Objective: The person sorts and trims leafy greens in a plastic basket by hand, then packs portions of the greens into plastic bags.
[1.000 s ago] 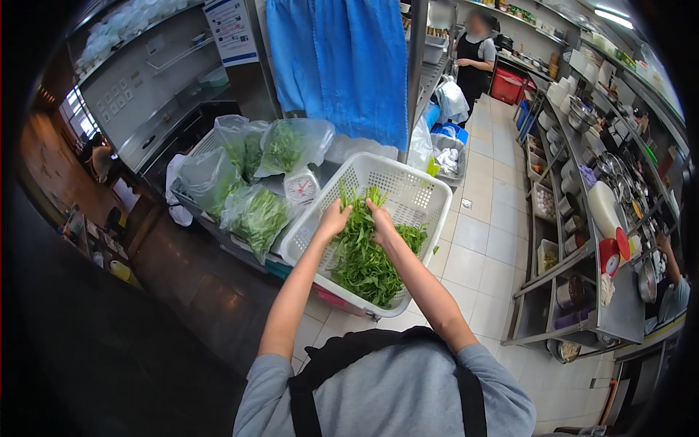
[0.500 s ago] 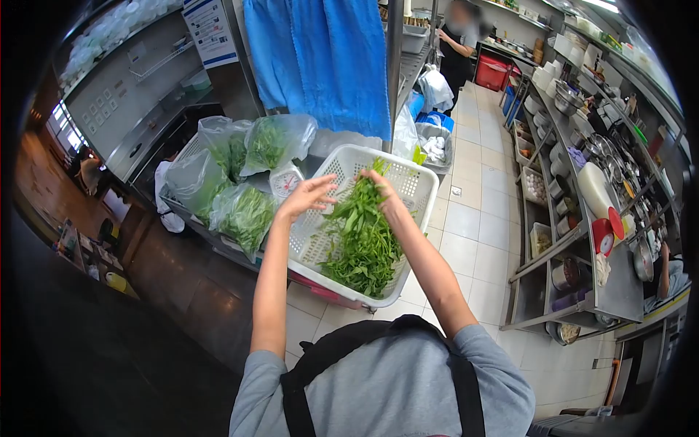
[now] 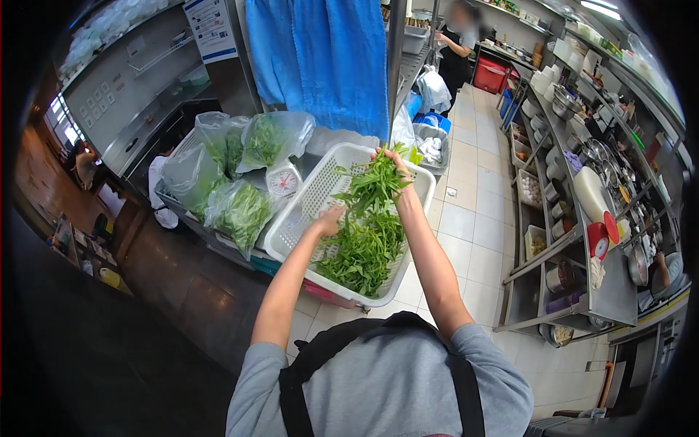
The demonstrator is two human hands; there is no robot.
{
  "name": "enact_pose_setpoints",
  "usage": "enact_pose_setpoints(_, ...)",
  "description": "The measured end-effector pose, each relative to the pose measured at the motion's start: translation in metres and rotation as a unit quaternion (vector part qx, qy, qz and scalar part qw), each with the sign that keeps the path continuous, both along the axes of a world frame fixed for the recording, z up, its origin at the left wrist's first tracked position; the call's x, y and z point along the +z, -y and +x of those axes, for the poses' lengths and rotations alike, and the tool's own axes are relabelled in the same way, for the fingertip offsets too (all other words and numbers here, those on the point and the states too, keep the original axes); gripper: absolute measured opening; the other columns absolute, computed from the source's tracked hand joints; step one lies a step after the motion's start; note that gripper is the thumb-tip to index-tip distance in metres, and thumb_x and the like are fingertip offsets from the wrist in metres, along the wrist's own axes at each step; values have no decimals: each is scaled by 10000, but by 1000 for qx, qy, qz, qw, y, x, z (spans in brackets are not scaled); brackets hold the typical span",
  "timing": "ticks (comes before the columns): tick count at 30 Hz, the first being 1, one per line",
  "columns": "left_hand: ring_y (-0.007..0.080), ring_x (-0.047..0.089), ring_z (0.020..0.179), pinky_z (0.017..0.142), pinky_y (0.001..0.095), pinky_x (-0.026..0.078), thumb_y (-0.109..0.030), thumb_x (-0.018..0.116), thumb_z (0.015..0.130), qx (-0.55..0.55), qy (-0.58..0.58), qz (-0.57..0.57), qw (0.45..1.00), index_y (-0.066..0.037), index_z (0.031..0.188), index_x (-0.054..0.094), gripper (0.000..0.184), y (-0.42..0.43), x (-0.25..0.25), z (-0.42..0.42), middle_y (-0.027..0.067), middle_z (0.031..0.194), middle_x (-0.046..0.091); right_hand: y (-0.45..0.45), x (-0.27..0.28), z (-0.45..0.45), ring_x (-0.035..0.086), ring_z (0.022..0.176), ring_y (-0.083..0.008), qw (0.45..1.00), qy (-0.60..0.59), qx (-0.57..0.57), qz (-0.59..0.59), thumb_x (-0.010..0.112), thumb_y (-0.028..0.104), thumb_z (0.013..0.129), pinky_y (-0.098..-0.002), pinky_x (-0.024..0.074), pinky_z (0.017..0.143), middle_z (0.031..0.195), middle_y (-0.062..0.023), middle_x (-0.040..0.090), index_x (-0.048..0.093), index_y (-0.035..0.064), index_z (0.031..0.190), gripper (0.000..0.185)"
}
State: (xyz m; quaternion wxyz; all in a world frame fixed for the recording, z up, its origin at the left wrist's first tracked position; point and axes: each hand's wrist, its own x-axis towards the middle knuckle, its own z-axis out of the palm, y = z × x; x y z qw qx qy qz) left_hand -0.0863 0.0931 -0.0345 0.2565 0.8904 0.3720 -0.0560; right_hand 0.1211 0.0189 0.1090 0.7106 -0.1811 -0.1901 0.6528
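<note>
A white perforated plastic basket stands in front of me with a heap of leafy greens in it. My right hand is closed around a bunch of leafy greens and holds it above the basket's far right part. Leaves hang from that bunch toward the heap. Lower and to the left, my left hand is inside the basket at the left edge of the greens. Its fingers are curled together on some of the leaves, their tips partly hidden.
Clear plastic bags of greens and a small dial scale are left of the basket. A blue curtain hangs behind. Metal shelving with kitchenware lines the right side of the tiled aisle. Another person stands at the back.
My left hand has dropped from above the basket down to the greens, its spread fingers now curled. My right hand has moved slightly up and right, lifting a bunch of leafy greens from the heap.
</note>
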Motion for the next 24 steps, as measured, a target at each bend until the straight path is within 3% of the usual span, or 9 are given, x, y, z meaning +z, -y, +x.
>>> enact_pose_setpoints(1,382,123,1317,1033,558,180,63,454,668,-29,-39,37,998,-232,1400,182,834,18,20,1,87,1470,42,3,-5,5,582,718,-204,1000,6,0,5,578,214,797,-363,506,693,850,-89,595,516,50,1013,279)
enact_pose_setpoints(4,372,79,1330,1055,540,141,46,475,677,-144,-239,64,958,-249,1403,163,843,31,28,4,78,1471,36,26,-9,3,579,711,-190,1000,5,-23,-20,562,210,807,-352,505,682,841,-87,597,522,49,1003,257)
enact_pose_setpoints(5,362,145,1319,1038,542,181,-43,548,711,-149,-202,68,966,-203,1375,263,740,34,27,-2,100,1449,160,31,-15,5,579,712,-189,999,-2,-31,-28,561,211,807,-351,505,682,840,-87,597,523,49,1007,260)
enact_pose_setpoints(8,336,205,1302,1001,536,239,-156,625,720,-148,-234,82,957,-155,1276,423,592,37,42,-8,102,1399,293,44,-36,17,582,725,-186,999,-35,-23,-18,554,206,814,-347,505,698,839,-82,598,530,43,1013,258)
enact_pose_setpoints(11,304,404,1186,928,479,348,-220,664,705,-147,-248,124,949,-111,1124,547,449,34,36,-28,118,1228,501,59,-40,21,577,729,-183,997,-55,-41,-23,550,207,819,-343,499,708,832,-79,589,535,45,1003,245)
enact_pose_setpoints(14,301,540,1020,858,411,424,-224,653,723,-82,-176,-20,981,-73,1065,576,382,-5,31,-41,146,1055,592,71,-38,22,572,695,-194,995,-71,-63,-23,590,199,782,-367,506,692,817,-92,597,542,44,990,264)
enact_pose_setpoints(15,319,589,886,785,388,461,-231,634,748,-101,-152,43,982,-66,1042,578,342,-4,49,-41,173,911,619,70,-44,27,574,711,-190,995,-75,-60,-29,591,199,783,-372,504,698,828,-95,596,537,49,993,264)
enact_pose_setpoints(21,327,571,911,758,413,448,-224,590,794,-75,52,65,994,-112,1025,576,257,-20,109,-43,158,934,612,68,-43,18,576,723,-193,996,-82,-18,-31,585,189,784,-355,500,682,855,-96,604,529,50,1013,273)
enact_pose_setpoints(24,324,571,903,746,415,445,-225,576,808,-31,36,59,997,-121,1024,574,239,-1,150,-35,146,931,614,63,-49,6,576,738,-199,997,-25,-7,-69,585,185,778,-349,499,676,939,-108,612,519,40,1046,312)
